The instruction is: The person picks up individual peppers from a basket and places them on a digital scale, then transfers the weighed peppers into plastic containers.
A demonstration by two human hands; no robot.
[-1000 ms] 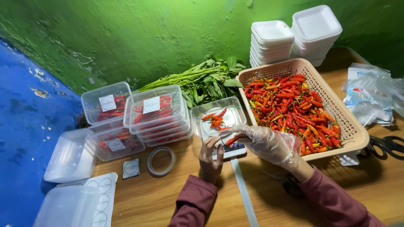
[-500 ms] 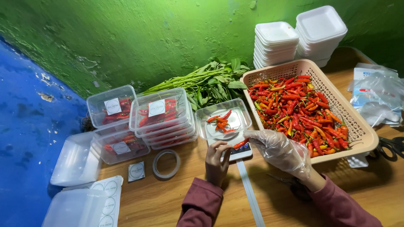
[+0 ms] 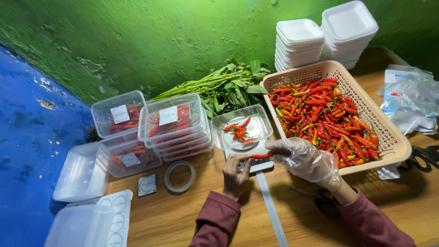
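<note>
Where the frame ends: both maroon sleeves [image 3: 215, 224] are cut off at the bottom edge, so only forearms and hands show.
Left hand [image 3: 235, 173]: bare, resting on the table [image 3: 192, 215] at the near edge of a small scale [image 3: 256, 164]; fingers curled onto it, holding nothing that shows.
Right hand [image 3: 304, 158]: in a clear plastic glove, fingers pinched shut on one red chilli [image 3: 261, 156] held just over the scale.
Scale: mostly hidden by both hands and by the tub on it; its display cannot be made out.
Tub [image 3: 241, 128]: clear, open, on the scale, a few chillies inside.
Scissors near right arm [image 3: 315, 196]: partly under the wrist, dark, hard to make out.
Tape roll [image 3: 179, 176]: flat on the table, left of the left hand.
Sticker sheet [image 3: 116, 212]: near left, half covered by a clear lid [image 3: 80, 226] cut by the edge.
Filled tubs [image 3: 176, 126]: stacked, lidded, labelled; chillies inside blurred by the plastic.
Basket [image 3: 386, 132]: tan, just right of the tub, full of red and orange chillies.
Bags [image 3: 409, 100]: far right, crumpled, contents unclear.
Greens [image 3: 228, 87]: behind the tub, against the green wall.
Foam trays [image 3: 327, 34]: two white stacks, farthest back.
</note>
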